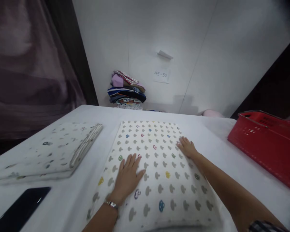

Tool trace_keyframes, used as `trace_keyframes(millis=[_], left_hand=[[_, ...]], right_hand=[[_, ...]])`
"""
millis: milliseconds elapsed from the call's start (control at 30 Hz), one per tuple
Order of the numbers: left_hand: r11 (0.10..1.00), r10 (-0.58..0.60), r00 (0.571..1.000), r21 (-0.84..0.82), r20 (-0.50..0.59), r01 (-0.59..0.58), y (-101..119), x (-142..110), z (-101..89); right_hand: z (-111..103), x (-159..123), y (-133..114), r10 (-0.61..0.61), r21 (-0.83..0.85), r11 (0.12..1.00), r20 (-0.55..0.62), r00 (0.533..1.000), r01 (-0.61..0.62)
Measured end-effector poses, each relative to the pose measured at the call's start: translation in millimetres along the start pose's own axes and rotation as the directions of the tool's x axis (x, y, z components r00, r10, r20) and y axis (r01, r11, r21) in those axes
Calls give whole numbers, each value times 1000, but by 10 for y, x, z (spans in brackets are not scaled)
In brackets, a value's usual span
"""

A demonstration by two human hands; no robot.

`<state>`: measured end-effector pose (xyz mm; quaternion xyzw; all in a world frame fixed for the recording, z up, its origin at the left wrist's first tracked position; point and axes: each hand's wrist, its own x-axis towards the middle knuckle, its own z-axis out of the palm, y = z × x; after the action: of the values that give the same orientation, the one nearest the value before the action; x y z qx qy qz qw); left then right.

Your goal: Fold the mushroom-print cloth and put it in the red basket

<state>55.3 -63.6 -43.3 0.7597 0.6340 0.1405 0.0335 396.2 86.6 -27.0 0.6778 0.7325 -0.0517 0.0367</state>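
Note:
A white cloth (149,180) printed with grey and coloured mushrooms lies spread flat in front of me, its near edge showing a fold. My left hand (128,177) rests palm down on its left part, fingers stretched out, a metal bracelet at the wrist. On the cloth's right edge lies my right hand (187,147), also flat with fingers extended. Neither hand grips anything. To the left sits a folded white cloth (50,148) with small scattered prints, its layered edge facing the mushroom cloth.
A white-covered table (87,190) carries everything. A black phone-like slab (21,209) lies at the near left, and a red plastic basket (268,141) stands at the right. Stacked folded clothes (127,91) rise behind the far edge, against a wall with a paper (161,75) reading 45-50.

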Motion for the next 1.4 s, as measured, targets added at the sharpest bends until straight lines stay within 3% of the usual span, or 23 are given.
trace_keyframes(millis=[233,400,600,733,833,900,1000,1167,1267,1400], left_hand=[[1000,-17,999,-14,38,18,52,7,-78],[998,-55,991,9,121,54,66,-42,-197],[983,-151,982,119,113,137,-265,-473,-394],[957,-264,964,115,-29,266,-481,-868,-507],[911,-400,902,36,-160,411,-493,-1115,-573],[860,-507,843,-37,-181,509,-439,-1232,-619],[781,-623,774,-131,-109,610,-325,-1336,-696],[678,-718,693,-163,57,716,-196,-1377,-812],[622,-750,651,-210,120,754,-199,-1361,-836],[536,-790,600,-331,128,777,-244,-1347,-816]], right_hand=[[257,-1044,94,-99,49,994,-37,994,101],[438,-1677,342,-210,124,967,-111,971,223],[594,-2138,564,-270,160,939,-209,940,305],[567,-2289,585,-319,200,902,-286,904,382],[517,-2373,612,-425,206,840,-324,845,502],[497,-2424,644,-520,177,786,-329,788,592],[504,-2481,696,-612,102,720,-372,698,686],[577,-2511,745,-646,20,666,-484,590,745],[600,-2504,744,-662,-6,645,-505,555,764],[563,-2502,727,-676,-32,639,-501,541,769]])
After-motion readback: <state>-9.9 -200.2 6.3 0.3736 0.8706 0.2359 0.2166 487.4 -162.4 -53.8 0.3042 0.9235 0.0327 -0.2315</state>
